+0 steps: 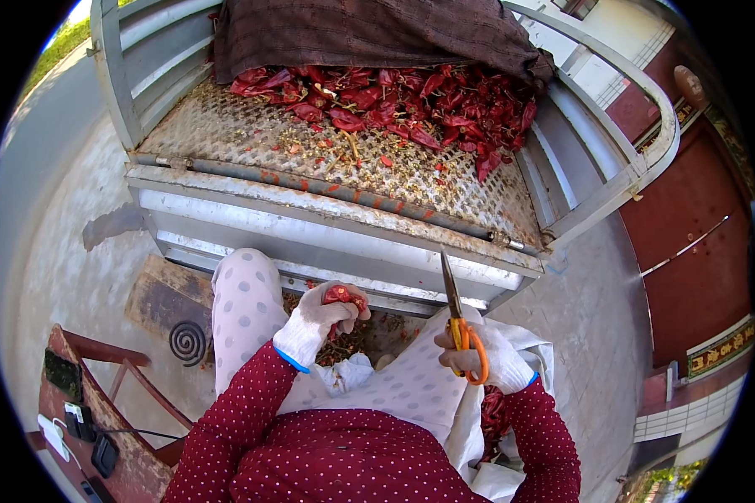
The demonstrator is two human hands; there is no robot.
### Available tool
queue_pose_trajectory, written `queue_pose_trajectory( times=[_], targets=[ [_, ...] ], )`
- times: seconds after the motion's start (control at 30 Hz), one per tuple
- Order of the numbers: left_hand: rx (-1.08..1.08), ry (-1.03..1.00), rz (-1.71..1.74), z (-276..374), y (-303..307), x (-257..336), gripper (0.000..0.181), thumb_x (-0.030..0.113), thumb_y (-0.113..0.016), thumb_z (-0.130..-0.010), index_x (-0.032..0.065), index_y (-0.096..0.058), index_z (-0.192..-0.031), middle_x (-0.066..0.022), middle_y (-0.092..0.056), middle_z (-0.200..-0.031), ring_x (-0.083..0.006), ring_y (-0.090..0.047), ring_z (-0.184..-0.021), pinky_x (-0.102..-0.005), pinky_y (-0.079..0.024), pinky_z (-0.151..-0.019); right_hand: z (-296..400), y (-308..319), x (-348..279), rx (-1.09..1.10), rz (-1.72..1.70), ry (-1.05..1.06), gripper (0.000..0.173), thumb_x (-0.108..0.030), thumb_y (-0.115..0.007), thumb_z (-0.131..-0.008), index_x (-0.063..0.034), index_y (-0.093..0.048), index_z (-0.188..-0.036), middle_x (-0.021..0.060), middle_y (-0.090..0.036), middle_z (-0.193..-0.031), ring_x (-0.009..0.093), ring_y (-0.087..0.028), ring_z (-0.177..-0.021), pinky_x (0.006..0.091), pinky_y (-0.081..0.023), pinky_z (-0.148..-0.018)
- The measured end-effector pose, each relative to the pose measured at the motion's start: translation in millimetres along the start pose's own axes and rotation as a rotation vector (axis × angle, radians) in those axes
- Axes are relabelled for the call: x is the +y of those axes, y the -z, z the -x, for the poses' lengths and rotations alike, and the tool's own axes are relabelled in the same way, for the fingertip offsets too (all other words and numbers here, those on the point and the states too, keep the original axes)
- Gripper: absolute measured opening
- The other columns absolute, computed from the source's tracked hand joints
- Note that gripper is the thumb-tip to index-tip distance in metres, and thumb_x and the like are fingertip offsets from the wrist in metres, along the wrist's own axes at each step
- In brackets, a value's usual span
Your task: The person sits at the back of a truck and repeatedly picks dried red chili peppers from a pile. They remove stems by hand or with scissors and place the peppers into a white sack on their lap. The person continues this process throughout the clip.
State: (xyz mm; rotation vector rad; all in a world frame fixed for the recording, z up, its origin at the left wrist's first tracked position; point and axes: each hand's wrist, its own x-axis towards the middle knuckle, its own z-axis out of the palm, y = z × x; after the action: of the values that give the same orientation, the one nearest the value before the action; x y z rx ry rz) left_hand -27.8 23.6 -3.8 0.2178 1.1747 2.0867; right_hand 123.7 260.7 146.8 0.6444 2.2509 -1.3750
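Observation:
My left hand, in a white knit work glove, grips a dried red chili pepper above my lap. In my right hand, gloved the same way, is a pair of scissors with orange handles. Their blades point up and away from me, and appear closed together. Beyond both hands, a heap of dried red chilies lies on the rusty tread-plate bed of a cart. By my right forearm, a white woven sack holds more red chilies.
A dark cloth covers the heap's back part. The metal tailgate hangs down before my knees. At left are a wooden board, a mosquito coil, and a worn red stool bearing small devices and cables. Stem scraps litter the ground between my legs.

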Motion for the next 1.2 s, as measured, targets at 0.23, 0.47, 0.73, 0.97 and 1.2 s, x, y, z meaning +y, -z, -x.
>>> queue_pose_trajectory(
  times=[0.23, 0.47, 0.73, 0.97, 1.2],
  targets=[
    [-0.012, 0.005, -0.064, -4, 1, -1, 0.026, -0.007, -0.056, -0.080, -0.0074, -0.066, -0.103, -0.0148, -0.070, -0.084, -0.0138, -0.057, -0.058, -0.0250, -0.046, -0.053, -30, -37, 111, -0.775, -0.837, -0.160, 0.040, -0.037, -0.049, -0.104, 0.0038, -0.051, -0.106, 0.0099, -0.055, -0.089, 0.021, -0.062, -0.086, 0.0289, -0.059, -0.073],
    [-0.009, 0.041, -0.140, -2, 1, 2, 0.025, -0.007, -0.058, -0.078, -0.0072, -0.069, -0.101, -0.0115, -0.068, -0.083, -0.0126, -0.058, -0.058, -0.0244, -0.047, -0.053, -64, -68, 111, -1.822, -1.903, -1.325, 0.048, -0.051, -0.054, -0.102, -0.0032, -0.051, -0.098, 0.0060, -0.051, -0.087, 0.009, -0.057, -0.071, 0.0171, -0.053, -0.054],
    [-0.032, 0.039, -0.318, -2, 4, 3, 0.028, -0.007, -0.057, -0.080, -0.0043, -0.071, -0.104, -0.0099, -0.069, -0.081, -0.0108, -0.060, -0.062, -0.0226, -0.046, -0.052, -54, -62, 98, -1.547, -1.440, -0.530, 0.062, -0.068, -0.070, -0.080, -0.0106, -0.048, -0.087, -0.0047, -0.038, -0.076, 0.000, -0.032, -0.057, 0.0143, -0.022, -0.043],
    [0.006, 0.123, -0.204, 5, 5, 15, 0.029, -0.006, -0.052, -0.079, -0.0070, -0.070, -0.102, -0.0123, -0.068, -0.079, -0.0110, -0.059, -0.058, -0.0205, -0.042, -0.047, -39, -50, 88, -1.167, -1.376, -0.386, 0.035, -0.038, -0.052, -0.105, -0.0036, -0.048, -0.101, 0.0013, -0.048, -0.077, 0.007, -0.062, -0.068, 0.0115, -0.052, -0.053],
    [0.066, 0.049, -0.042, 10, -10, 15, 0.028, -0.004, -0.048, -0.076, -0.0068, -0.067, -0.097, -0.0107, -0.065, -0.077, -0.0105, -0.054, -0.053, -0.0218, -0.038, -0.044, -75, -90, 141, -1.667, -2.237, -1.271, 0.035, -0.030, -0.047, -0.107, 0.0047, -0.041, -0.111, 0.0283, -0.062, -0.116, 0.024, -0.074, -0.095, 0.0176, -0.061, -0.071]
  ],
)
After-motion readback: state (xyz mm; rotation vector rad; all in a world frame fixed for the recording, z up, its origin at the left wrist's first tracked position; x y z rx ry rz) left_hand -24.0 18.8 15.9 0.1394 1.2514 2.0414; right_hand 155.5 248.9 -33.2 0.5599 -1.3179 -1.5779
